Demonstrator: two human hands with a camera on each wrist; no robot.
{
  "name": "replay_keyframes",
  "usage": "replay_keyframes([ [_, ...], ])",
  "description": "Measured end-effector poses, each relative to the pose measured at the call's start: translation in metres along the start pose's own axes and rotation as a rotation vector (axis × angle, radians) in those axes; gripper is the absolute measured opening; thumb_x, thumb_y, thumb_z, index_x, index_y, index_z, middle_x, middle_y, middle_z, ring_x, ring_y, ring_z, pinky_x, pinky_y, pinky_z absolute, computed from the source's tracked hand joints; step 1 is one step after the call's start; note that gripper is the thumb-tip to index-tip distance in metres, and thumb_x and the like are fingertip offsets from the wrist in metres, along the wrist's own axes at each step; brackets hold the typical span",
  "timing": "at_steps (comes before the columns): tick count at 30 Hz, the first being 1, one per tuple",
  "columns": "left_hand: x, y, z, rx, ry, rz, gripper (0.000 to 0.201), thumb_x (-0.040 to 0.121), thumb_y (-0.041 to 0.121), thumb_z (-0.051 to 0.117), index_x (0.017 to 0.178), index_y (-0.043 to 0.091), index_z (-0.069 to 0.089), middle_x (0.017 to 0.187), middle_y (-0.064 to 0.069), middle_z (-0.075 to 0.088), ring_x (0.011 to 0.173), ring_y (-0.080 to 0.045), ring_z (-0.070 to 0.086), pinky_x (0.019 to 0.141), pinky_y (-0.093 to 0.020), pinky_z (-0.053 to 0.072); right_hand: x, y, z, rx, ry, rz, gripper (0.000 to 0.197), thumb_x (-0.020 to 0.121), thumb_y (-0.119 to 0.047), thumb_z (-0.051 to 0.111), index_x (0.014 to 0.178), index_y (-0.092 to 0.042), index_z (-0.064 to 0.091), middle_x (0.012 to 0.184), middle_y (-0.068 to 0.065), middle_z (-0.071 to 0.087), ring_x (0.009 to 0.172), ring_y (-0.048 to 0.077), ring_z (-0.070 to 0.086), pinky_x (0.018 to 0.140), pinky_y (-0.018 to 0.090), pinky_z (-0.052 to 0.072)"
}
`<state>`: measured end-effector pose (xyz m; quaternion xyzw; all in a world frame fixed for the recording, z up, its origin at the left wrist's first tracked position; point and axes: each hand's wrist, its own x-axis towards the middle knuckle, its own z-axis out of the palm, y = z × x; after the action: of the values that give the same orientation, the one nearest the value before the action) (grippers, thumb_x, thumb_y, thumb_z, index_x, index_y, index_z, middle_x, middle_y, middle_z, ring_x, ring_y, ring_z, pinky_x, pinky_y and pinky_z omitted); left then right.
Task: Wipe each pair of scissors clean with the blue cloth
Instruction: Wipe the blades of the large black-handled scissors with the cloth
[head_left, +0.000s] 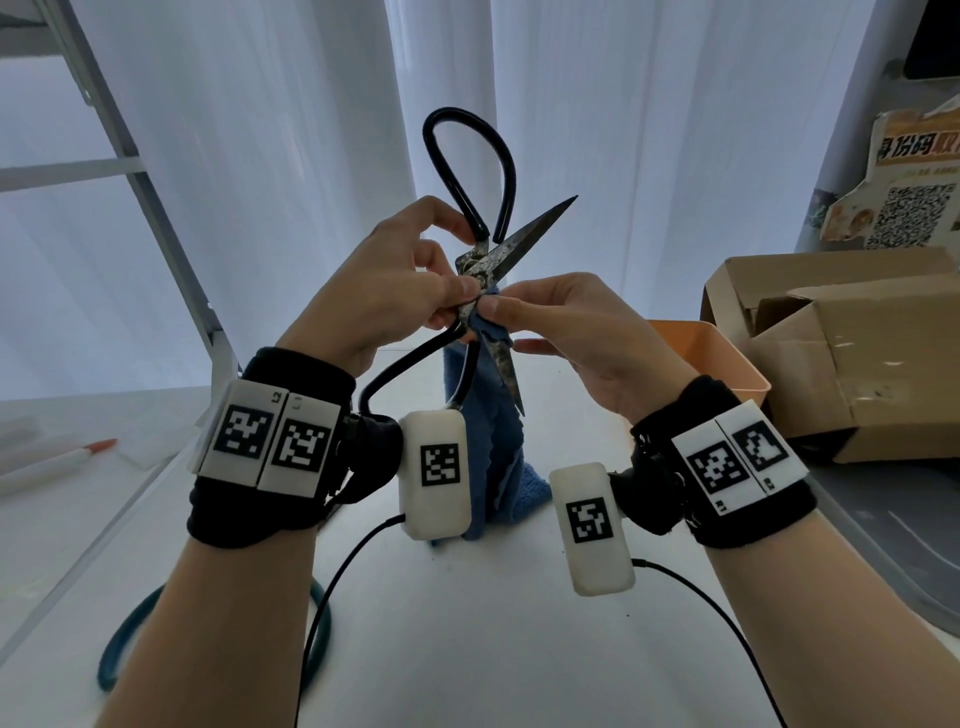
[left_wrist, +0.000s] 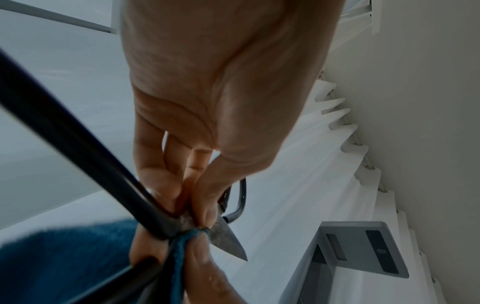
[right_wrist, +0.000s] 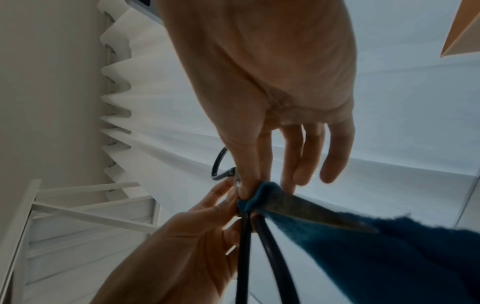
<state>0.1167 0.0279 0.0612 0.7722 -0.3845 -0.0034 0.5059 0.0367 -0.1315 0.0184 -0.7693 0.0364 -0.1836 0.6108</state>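
Blue cloth (head_left: 485, 457) is pinched by the right hand (head_left: 576, 338) against the pivot of the open, stained scissors (head_left: 488, 270), left hand (head_left: 384, 296) clamped there too, mid-air, centre — wiping looks underway, blades still spotted, teal-handled pair (head_left: 119, 644) near-left apparently waiting.

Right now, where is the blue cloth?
In the head view the blue cloth hangs at centre, pinched by the right hand against the scissors near their pivot; its lower end drapes to the white table.
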Motion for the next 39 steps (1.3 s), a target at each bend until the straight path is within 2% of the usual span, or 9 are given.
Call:
replay_keyframes([
  [6,0.0004,0.0003,0.007,0.032,0.006,0.018,0.032,0.09,0.005,0.068,0.116,0.021,0.058,0.071,-0.003,0.056,0.058,-0.012,0.06,0.06,-0.02,0.054,0.001,-0.0018,0.0031,-0.078,-0.003,-0.003,0.009,0.092,-0.015,0.069,0.086,-0.011,0.073,0.1,0.014,0.075,0.092,0.019,0.066,0.094,0.036,0.051],
  [10,0.0003,0.0016,0.0028,0.002,0.007,0.016,0.031,0.091,0.005,0.067,0.117,0.021,0.059,0.07,-0.001,0.055,0.065,-0.017,0.063,0.065,-0.026,0.058,0.0027,0.001,0.002,-0.04,0.064,-0.033,0.026,0.084,-0.024,0.079,0.068,-0.013,0.061,0.086,0.016,0.066,0.083,0.022,0.061,0.085,0.037,0.051],
  [15,0.0002,0.0003,0.001,-0.013,0.024,0.018,0.032,0.09,0.004,0.068,0.116,0.021,0.06,0.068,0.0,0.055,0.065,-0.018,0.064,0.072,-0.034,0.061,0.001,-0.0004,0.0018,-0.046,-0.031,-0.02,0.017,0.088,-0.016,0.073,0.1,-0.003,0.075,0.103,0.011,0.076,0.1,0.024,0.07,0.101,0.039,0.051],
  [18,0.0005,-0.0017,0.0031,-0.019,0.035,0.002,0.031,0.09,0.004,0.068,0.115,0.02,0.06,0.069,0.0,0.055,0.063,-0.016,0.064,0.072,-0.034,0.061,0.0009,-0.0006,0.0038,-0.077,-0.04,-0.013,0.014,0.09,-0.012,0.07,0.099,-0.002,0.074,0.106,0.017,0.074,0.108,0.034,0.066,0.105,0.047,0.049],
  [23,0.0012,0.0006,0.0028,-0.047,0.042,0.005,0.031,0.091,0.005,0.068,0.117,0.019,0.06,0.065,0.003,0.055,0.059,-0.01,0.062,0.069,-0.025,0.06,-0.0001,0.0005,0.0063,-0.029,0.036,-0.036,0.025,0.085,-0.027,0.078,0.071,-0.008,0.067,0.078,0.012,0.068,0.073,0.016,0.062,0.073,0.023,0.053],
  [26,0.0021,-0.0009,0.0029,-0.027,0.061,-0.007,0.032,0.09,0.005,0.069,0.118,0.019,0.061,0.066,0.002,0.055,0.056,-0.008,0.061,0.066,-0.022,0.059,-0.0022,-0.0024,0.0068,0.045,-0.035,-0.008,0.008,0.09,-0.011,0.071,0.089,-0.004,0.073,0.088,0.009,0.073,0.074,0.008,0.067,0.066,0.014,0.053],
  [29,0.003,-0.0033,0.0052,-0.031,0.067,-0.042,0.032,0.089,0.005,0.07,0.119,0.016,0.062,0.065,0.004,0.057,0.056,-0.007,0.063,0.063,-0.019,0.057,-0.0018,-0.0025,0.0062,0.042,-0.077,0.015,0.007,0.09,0.0,0.067,0.091,-0.006,0.071,0.098,0.013,0.072,0.082,0.012,0.068,0.069,0.015,0.053],
  [34,-0.0004,0.0008,0.0062,0.002,0.028,-0.089,0.012,0.095,0.012,0.065,0.104,0.019,0.068,0.07,0.002,0.063,0.058,-0.006,0.059,0.056,-0.012,0.049,-0.001,-0.0015,0.0068,0.011,-0.038,0.02,0.016,0.089,-0.015,0.072,0.078,-0.007,0.064,0.094,0.014,0.069,0.083,0.018,0.063,0.084,0.032,0.054],
  [39,-0.0022,0.0031,0.0053,0.01,0.046,-0.073,0.013,0.096,0.014,0.063,0.09,0.025,0.066,0.069,0.004,0.063,0.062,-0.007,0.059,0.064,-0.02,0.047,0.0006,-0.002,0.008,0.062,0.016,0.01,0.026,0.089,-0.026,0.072,0.095,-0.002,0.065,0.081,0.008,0.062,0.073,0.012,0.059,0.067,0.019,0.051],
])
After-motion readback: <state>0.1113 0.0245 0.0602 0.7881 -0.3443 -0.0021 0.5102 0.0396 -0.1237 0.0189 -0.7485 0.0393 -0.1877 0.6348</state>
